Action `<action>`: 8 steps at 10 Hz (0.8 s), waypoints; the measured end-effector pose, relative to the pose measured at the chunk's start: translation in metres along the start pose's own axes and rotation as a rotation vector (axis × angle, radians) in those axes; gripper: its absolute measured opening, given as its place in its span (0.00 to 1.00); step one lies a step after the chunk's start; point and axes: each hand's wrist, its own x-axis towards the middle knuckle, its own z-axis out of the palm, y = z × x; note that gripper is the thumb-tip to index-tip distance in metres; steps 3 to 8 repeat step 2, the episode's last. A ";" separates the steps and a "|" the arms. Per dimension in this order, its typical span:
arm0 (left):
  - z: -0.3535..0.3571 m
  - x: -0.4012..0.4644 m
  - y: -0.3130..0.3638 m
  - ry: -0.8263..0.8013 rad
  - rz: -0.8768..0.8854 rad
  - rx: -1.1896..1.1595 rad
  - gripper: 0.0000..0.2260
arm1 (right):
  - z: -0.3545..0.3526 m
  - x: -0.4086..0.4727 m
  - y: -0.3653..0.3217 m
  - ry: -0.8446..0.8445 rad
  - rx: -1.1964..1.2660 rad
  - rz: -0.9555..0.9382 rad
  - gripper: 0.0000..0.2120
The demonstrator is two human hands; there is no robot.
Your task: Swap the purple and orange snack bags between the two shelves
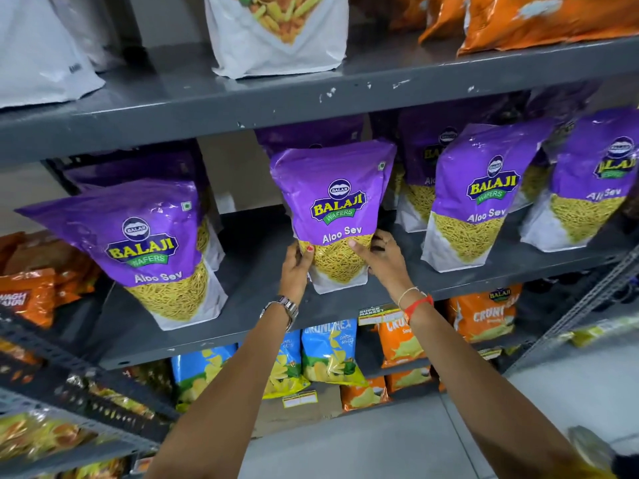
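Purple snack bag stands on the middle shelf, left hand and right hand clasping its lower sides; likely light, crinkly, slippery film, best held low.

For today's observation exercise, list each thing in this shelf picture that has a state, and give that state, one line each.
Middle purple bag: upright, gripped at its lower sides by both hands.
Left hand: closed on the bag's left edge.
Right hand: closed on its right edge.
Left purple bag: standing, leaning forward.
Orange bags: on the shelf above.
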 end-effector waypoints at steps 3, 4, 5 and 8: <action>0.007 -0.012 0.008 0.167 0.297 0.130 0.20 | -0.050 -0.042 -0.025 0.378 0.294 -0.260 0.16; 0.007 -0.012 0.008 0.167 0.297 0.130 0.20 | -0.050 -0.042 -0.025 0.378 0.294 -0.260 0.16; 0.007 -0.012 0.008 0.167 0.297 0.130 0.20 | -0.050 -0.042 -0.025 0.378 0.294 -0.260 0.16; 0.007 -0.012 0.008 0.167 0.297 0.130 0.20 | -0.050 -0.042 -0.025 0.378 0.294 -0.260 0.16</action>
